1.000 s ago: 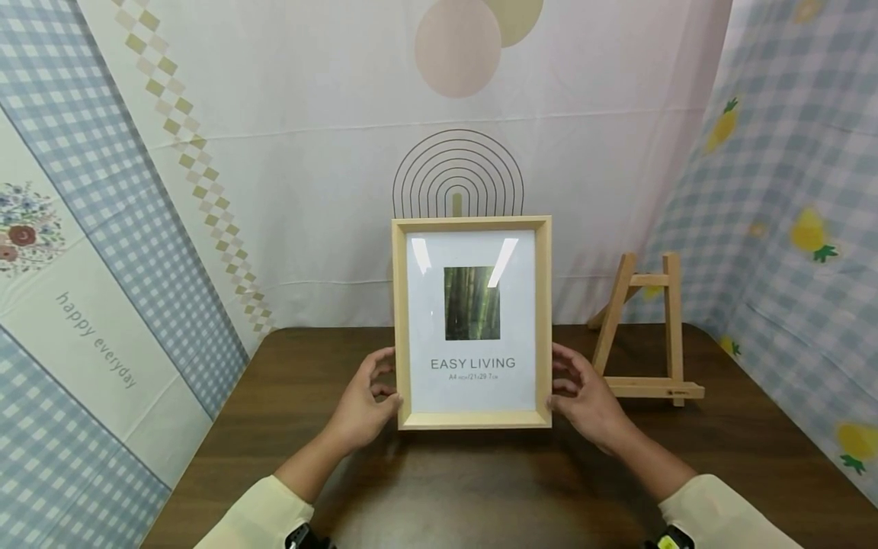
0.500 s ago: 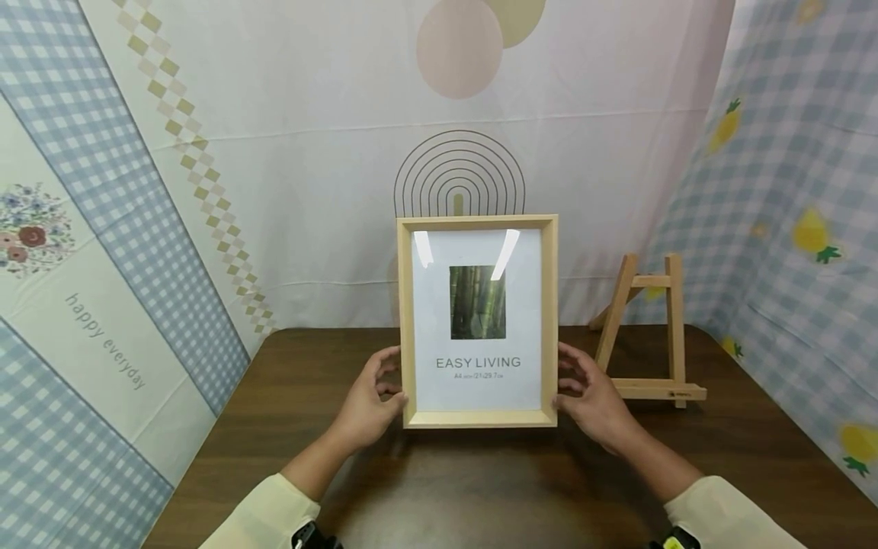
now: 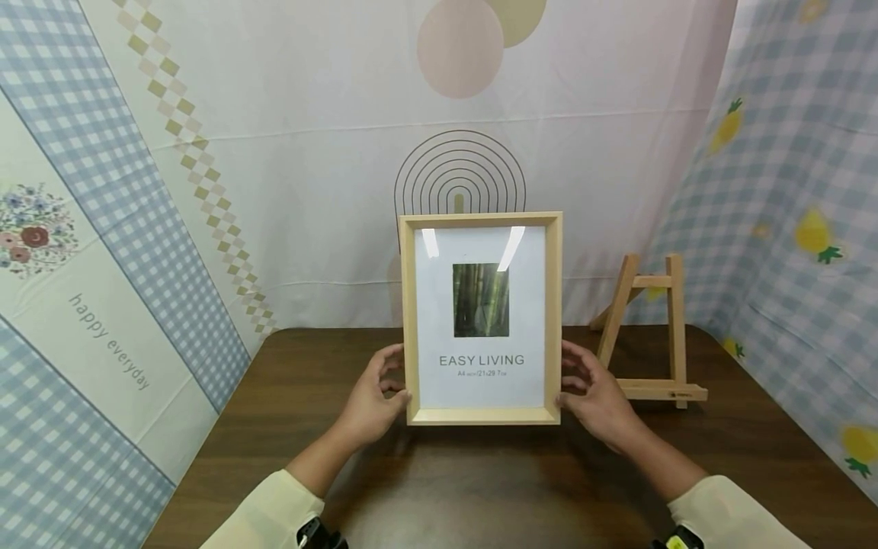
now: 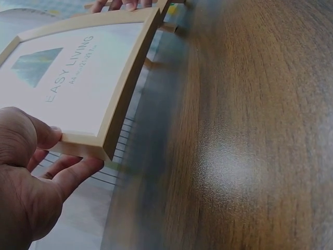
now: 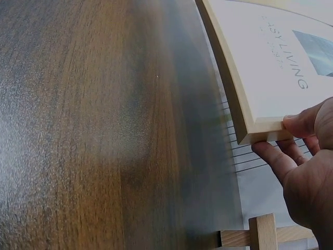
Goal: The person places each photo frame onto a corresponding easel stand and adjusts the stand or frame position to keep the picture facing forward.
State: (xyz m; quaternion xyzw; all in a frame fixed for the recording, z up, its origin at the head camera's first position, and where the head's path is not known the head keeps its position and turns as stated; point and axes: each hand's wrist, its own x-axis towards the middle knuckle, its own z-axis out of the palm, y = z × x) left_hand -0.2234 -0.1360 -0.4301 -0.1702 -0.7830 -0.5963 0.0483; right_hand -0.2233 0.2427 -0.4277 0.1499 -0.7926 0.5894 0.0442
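Observation:
A light wooden picture frame (image 3: 482,416) stands upright between my hands, its face toward me. Behind its glass is a white sheet with a bamboo picture (image 3: 481,300) and the words EASY LIVING. My left hand (image 3: 373,399) grips the lower left side, thumb on the front edge and fingers round the back. On the lower right side my right hand (image 3: 598,399) holds it the same way. Both wrist views show the frame's bottom edge raised off the table, with thumb and fingers pinching the side bars (image 4: 82,147) near the corners.
A small wooden easel (image 3: 675,328) stands at the table's back right, just beyond my right hand. The dark wooden table (image 3: 466,488) ends at a white patterned cloth (image 3: 329,229) behind. Checked cloths (image 3: 809,305) hang at both sides.
The picture frame, held in both hands, has shifted slightly to the right and a touch upward in the head view. Both hands keep their hold; the easel stays where it was.

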